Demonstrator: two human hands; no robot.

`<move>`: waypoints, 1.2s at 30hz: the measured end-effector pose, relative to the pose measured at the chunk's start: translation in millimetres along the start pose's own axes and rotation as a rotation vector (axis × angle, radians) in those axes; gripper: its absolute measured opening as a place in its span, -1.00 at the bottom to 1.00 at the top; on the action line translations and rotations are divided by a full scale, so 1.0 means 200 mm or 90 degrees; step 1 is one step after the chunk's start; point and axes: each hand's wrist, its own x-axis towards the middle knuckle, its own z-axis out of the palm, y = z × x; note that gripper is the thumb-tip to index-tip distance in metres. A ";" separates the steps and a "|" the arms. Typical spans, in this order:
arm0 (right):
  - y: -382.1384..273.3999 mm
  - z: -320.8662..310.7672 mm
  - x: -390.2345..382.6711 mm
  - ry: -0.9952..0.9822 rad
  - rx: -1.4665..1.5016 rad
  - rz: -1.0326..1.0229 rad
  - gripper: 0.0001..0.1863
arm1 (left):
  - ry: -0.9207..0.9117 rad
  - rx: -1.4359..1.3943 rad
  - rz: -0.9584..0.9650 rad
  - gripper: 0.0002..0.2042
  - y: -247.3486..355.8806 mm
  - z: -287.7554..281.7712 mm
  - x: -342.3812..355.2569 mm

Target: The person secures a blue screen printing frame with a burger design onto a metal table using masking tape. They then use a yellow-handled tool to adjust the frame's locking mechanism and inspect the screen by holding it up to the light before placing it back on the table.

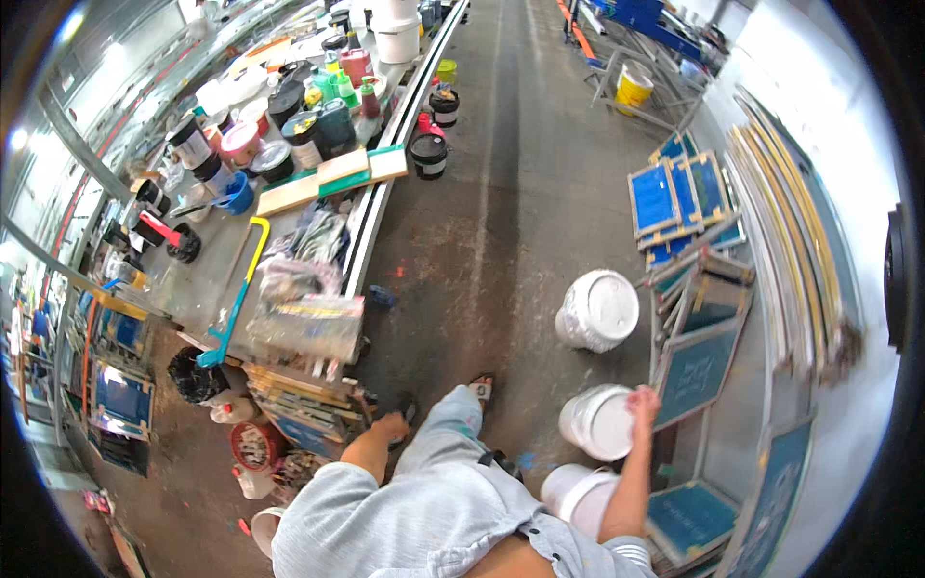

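Observation:
My right hand (643, 403) hangs at the far edge of a white lidded bucket (597, 424), its fingers curled in; nothing shows in them. I cannot tell whether it touches the lid. My left hand (391, 426) is low beside a stack of wood-edged frames (313, 409) under the table end. Its fingers are blurred, and no held thing shows. Between the hands are my legs, with a sandalled foot (480, 387) on the floor. Another white bucket (599, 310) stands farther ahead, and a white container (578, 493) sits beside my right forearm.
A long table (207, 289) at left bears paint tubs, bottles, boards (332, 183) and a yellow-and-teal hacksaw (241, 294). Blue screen frames (674, 197) lean on a rack at right, near long wooden strips (785, 241). Black tubs (429, 154) stand on the floor by the table.

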 end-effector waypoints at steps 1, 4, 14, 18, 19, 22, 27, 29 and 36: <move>-0.05 0.12 0.01 -0.025 0.047 0.015 -0.83 | -0.031 -0.061 0.059 -0.50 0.24 -0.07 0.14; 0.38 0.23 0.03 -0.258 -0.235 0.064 -0.89 | 0.140 -0.213 0.296 -0.64 1.03 -0.64 0.18; 0.03 1.23 1.06 -0.320 -0.239 0.579 -0.88 | 0.135 -0.157 0.330 -0.64 2.18 -2.29 0.90; -0.37 1.52 2.01 -0.279 -0.230 0.522 -0.87 | 0.224 -0.084 0.028 -0.65 2.04 -2.55 1.30; -0.48 1.60 2.29 -0.251 -0.205 0.491 -0.87 | 0.160 -0.108 0.012 -0.65 2.04 -2.66 1.33; -1.04 1.95 3.23 -0.203 -0.139 0.301 -0.86 | 0.047 -0.256 0.015 -0.65 2.18 -3.11 1.30; -2.24 2.98 4.27 -0.302 -0.114 -0.029 -0.86 | 0.139 -0.313 -0.054 -0.62 2.17 -3.52 1.66; -2.42 3.28 4.47 -0.319 -0.079 -0.006 -0.84 | 0.140 -0.227 -0.120 -0.64 2.26 -3.75 1.80; -2.38 3.70 4.56 -0.571 -0.279 0.092 -0.88 | 0.243 -0.343 0.101 -0.64 2.88 -4.96 2.19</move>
